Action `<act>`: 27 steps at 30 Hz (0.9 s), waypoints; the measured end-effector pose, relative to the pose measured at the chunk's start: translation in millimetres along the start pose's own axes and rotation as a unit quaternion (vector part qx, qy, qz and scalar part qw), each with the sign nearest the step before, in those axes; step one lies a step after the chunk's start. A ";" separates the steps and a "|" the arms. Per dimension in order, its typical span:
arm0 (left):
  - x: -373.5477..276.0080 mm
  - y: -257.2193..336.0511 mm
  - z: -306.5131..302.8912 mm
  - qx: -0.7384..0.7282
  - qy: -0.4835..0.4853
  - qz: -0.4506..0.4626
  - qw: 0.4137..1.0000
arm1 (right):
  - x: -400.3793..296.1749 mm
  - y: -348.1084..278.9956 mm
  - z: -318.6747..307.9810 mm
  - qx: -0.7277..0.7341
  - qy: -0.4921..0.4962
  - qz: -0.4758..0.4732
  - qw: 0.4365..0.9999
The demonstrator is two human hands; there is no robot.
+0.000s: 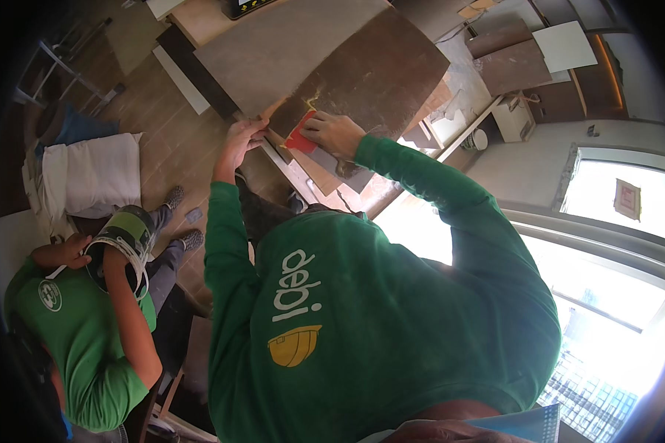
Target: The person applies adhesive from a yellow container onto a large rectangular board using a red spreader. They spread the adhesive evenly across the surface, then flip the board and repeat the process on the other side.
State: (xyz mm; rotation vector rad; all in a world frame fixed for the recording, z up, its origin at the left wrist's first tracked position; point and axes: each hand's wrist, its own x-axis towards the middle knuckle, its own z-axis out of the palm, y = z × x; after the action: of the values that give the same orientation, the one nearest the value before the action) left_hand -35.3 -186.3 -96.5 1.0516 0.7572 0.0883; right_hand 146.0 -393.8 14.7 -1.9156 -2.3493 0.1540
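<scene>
My right hand [335,135] grips a red flat plastic spreader [302,135], pressed on the near part of a brown laminate sheet [382,72]. Yellow, stringy adhesive [312,102] lies by the spreader's far edge, and more clings to its near corner. Around it the sheet has a darker, smeared patch. At the sheet's left corner, my left hand [241,141] pinches the edge between thumb and fingers. A lighter grey-brown sheet area [255,55] adjoins the dark one on the left.
To my left a co-worker in green reaches into a dark bucket [119,235]. Beyond stand a white cloth-covered pile [102,174] and a metal ladder-like frame [66,69]. Dark and white strips [185,83] lie by the sheets. A white tub [475,139] sits under a counter at right.
</scene>
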 end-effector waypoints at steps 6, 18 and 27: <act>-3.9 0.5 4.1 -0.010 -0.009 0.002 1.000 | -81.7 -17.2 -5.5 0.007 -0.078 0.020 0.997; -2.6 -1.8 4.4 -0.054 -0.024 0.007 0.998 | -52.4 33.3 -53.1 0.028 0.055 0.036 0.997; -8.9 -1.4 5.3 -0.041 0.001 0.003 0.999 | 45.1 63.7 -14.7 -0.051 0.066 -0.008 0.996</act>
State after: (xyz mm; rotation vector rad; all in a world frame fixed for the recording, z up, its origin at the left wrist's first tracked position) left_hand -39.2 -194.6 -91.5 0.9760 0.7455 0.1246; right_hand 200.9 -336.7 20.8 -1.8865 -2.3268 -0.0935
